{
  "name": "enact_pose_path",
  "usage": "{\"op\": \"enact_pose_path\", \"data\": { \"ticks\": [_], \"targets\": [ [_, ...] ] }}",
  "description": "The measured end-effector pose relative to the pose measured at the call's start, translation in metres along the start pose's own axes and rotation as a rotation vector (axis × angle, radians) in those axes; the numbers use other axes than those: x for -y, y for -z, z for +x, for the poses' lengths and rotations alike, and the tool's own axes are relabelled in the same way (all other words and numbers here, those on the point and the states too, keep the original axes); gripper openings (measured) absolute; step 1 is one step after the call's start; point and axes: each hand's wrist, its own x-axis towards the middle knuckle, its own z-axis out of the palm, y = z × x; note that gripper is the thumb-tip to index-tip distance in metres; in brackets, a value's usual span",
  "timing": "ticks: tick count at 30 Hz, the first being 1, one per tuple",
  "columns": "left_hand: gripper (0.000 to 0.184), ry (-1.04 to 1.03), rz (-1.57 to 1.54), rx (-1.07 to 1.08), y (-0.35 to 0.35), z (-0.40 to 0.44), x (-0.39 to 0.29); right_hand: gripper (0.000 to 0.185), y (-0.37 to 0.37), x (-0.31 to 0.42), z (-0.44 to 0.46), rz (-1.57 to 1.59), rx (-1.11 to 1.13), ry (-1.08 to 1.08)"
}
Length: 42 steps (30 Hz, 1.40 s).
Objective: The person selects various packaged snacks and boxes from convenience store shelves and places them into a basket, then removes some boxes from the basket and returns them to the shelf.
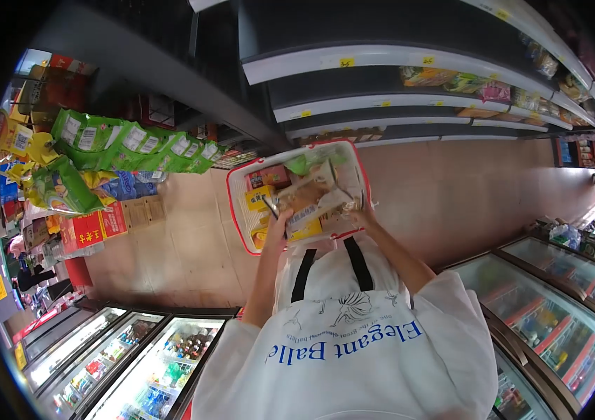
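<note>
A white basket with a red rim (238,222) is in front of my body, with green, red and yellow packages in it. Over the basket is a clear plastic package with brown contents (309,196). My left hand (280,225) has its fingers closed on the package's left edge. At the right side of the basket, my right hand (363,215) is by the package's other end; its fingers are small and partly hidden. A yellow box (259,198) lies at the basket's left side, beside a dark red package (268,177).
Shelves with price tags (381,105) run along the top. Green snack bags (136,143) hang at the left above red boxes (91,227). Glass-door coolers stand at the lower left (164,364) and lower right (535,308). Tiled floor (444,182) surrounds the basket.
</note>
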Motion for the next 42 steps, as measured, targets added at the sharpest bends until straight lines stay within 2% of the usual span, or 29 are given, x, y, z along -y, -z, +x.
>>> {"op": "enact_pose_path", "data": {
  "ticks": [2, 3, 5, 7, 11, 13, 15, 17, 24, 26, 28, 29, 30, 32, 33, 34, 36, 37, 39, 42],
  "targets": [
    [0.036, -0.08, 0.154, 0.038, -0.022, 0.032, -0.021, 0.057, 0.002, -0.062, 0.039, 0.168, 0.097, 0.099],
    [0.036, -0.101, 0.213, 0.043, -0.04, 0.046, -0.04, 0.057, 0.01, -0.049, 0.029, 0.173, 0.091, 0.105],
    [0.037, -0.211, 0.108, 0.067, -0.085, 0.064, -0.072, 0.054, 0.035, 0.0, -0.01, 0.392, 0.165, -0.025],
    [0.04, -0.313, 0.252, 0.121, -0.102, 0.096, -0.095, 0.053, 0.053, 0.02, -0.027, 0.449, 0.204, -0.022],
    [0.042, -0.432, 0.237, 0.169, -0.138, 0.146, -0.132, 0.052, 0.078, 0.04, -0.035, 0.501, 0.323, 0.037],
    [0.042, -0.487, 0.228, 0.109, -0.148, 0.17, -0.147, 0.052, 0.087, 0.046, -0.041, 0.543, 0.343, 0.048],
    [0.04, -0.456, 0.207, 0.116, -0.156, 0.192, -0.16, 0.052, 0.092, 0.046, -0.044, 0.585, 0.36, 0.059],
    [0.037, -0.394, 0.146, 0.134, -0.161, 0.216, -0.17, 0.049, 0.093, 0.041, -0.046, 0.542, 0.324, 0.165],
    [0.026, -0.314, -0.005, 0.206, -0.145, 0.277, -0.17, 0.041, 0.1, 0.03, -0.054, 0.602, 0.294, 0.103],
    [0.027, -0.325, -0.002, 0.172, -0.138, 0.287, -0.163, 0.04, 0.104, 0.033, -0.051, 0.666, 0.256, 0.13],
    [0.031, -0.752, 0.403, 0.044, -0.13, 0.288, -0.157, 0.039, 0.108, 0.038, -0.046, 0.679, 0.234, 0.14],
    [0.045, -0.775, 0.312, -0.073, -0.127, 0.287, -0.148, 0.038, 0.109, 0.044, -0.04, 0.692, 0.212, 0.157],
    [0.045, -0.78, 0.315, -0.092, -0.116, 0.288, -0.138, 0.038, 0.11, 0.053, -0.033, 0.688, 0.231, 0.153],
    [0.046, -0.834, 0.468, -0.363, -0.098, 0.285, -0.118, 0.039, 0.114, 0.078, -0.017, 0.71, 0.291, 0.222],
    [0.048, -0.8, 0.434, -0.288, -0.104, 0.251, -0.114, 0.04, 0.115, 0.099, -0.012, 0.687, 0.276, 0.218],
    [0.043, -0.74, 0.271, -0.193, -0.104, 0.228, -0.105, 0.041, 0.112, 0.119, -0.003, 0.664, 0.26, 0.215],
    [0.035, -0.365, -0.244, -0.073, -0.095, 0.184, -0.099, 0.041, 0.105, 0.148, 0.033, 0.636, 0.3, 0.273],
    [0.035, -0.369, -0.254, -0.088, -0.097, 0.16, -0.095, 0.042, 0.102, 0.173, 0.043, 0.605, 0.346, 0.318],
    [0.035, -0.362, 0.111, -0.232, -0.105, 0.114, -0.084, 0.042, 0.092, 0.222, 0.059, 0.518, 0.406, 0.385],
    [0.026, -0.265, 0.058, -0.215, -0.092, 0.075, -0.063, 0.043, 0.07, 0.283, 0.075, 0.417, 0.379, 0.412]
  ]
}}
